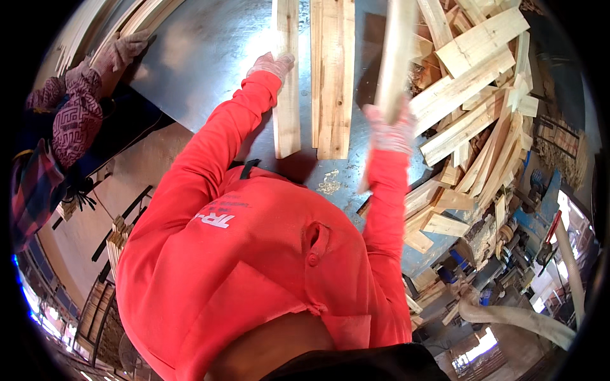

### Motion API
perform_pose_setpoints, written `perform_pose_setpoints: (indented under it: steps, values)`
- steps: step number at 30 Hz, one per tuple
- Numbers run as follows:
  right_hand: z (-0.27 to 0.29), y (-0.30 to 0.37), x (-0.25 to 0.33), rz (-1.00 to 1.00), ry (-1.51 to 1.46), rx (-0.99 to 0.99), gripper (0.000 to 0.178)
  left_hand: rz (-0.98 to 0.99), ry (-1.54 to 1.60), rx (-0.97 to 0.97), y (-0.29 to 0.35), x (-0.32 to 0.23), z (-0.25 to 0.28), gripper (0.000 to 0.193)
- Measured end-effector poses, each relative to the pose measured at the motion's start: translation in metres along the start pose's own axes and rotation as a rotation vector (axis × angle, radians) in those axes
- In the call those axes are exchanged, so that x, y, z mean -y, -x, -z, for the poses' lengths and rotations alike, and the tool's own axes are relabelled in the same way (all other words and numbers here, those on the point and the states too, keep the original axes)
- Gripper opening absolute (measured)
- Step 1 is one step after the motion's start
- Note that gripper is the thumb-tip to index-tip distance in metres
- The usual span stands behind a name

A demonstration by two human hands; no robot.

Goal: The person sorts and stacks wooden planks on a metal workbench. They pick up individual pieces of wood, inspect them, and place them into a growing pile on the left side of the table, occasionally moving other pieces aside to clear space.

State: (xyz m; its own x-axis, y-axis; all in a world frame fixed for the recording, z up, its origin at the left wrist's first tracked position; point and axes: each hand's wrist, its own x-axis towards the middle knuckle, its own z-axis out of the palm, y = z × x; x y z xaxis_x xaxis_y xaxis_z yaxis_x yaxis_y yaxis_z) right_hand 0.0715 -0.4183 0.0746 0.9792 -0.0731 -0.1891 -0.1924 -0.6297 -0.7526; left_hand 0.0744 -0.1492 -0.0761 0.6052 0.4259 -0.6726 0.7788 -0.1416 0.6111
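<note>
Gloved left hand (272, 65) lay flat-fingered on a narrow plank (287, 95) beside its palm, steadying it on the steel table (203, 57); gloved right hand (389, 127) gripped a lifted slat (395, 57), fingers wrapped.

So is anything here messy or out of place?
Yes: the offcut pile at the right lies jumbled, boards crossing at all angles, unlike the planks lying straight on the metal table. Sawdust is scattered near the table's edge.

Table (210, 57): sheet metal, dull sheen, sawdust on it. Planks (332, 76): raw pale wood, rough-sawn, matt. Both hands (273, 65) in knit cloth gloves, worn. Sleeves (210, 146): matt red fabric.
</note>
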Motion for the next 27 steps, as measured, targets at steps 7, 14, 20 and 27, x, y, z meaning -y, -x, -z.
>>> perform_pose_setpoints:
  steps: [7, 14, 20, 27]
  values:
    - [-0.124, 0.029, -0.021, 0.363, 0.59, -0.029, 0.096, -0.122, 0.453, 0.227, -0.008, 0.051, 0.008, 0.063]
    - [-0.105, 0.022, -0.029, -0.038, 0.57, 0.173, 0.109, -0.139, 0.235, -0.086, -0.007, 0.051, 0.049, 0.063]
    - [-0.141, 0.06, 0.011, 0.164, 0.491, 0.626, 0.095, -0.09, 0.677, 0.114, 0.016, 0.047, 0.032, 0.056]
    - [-0.137, 0.026, -0.067, 0.057, 0.798, 0.136, 0.103, -0.027, 0.13, -0.027, -0.003, 0.03, 0.044, 0.068]
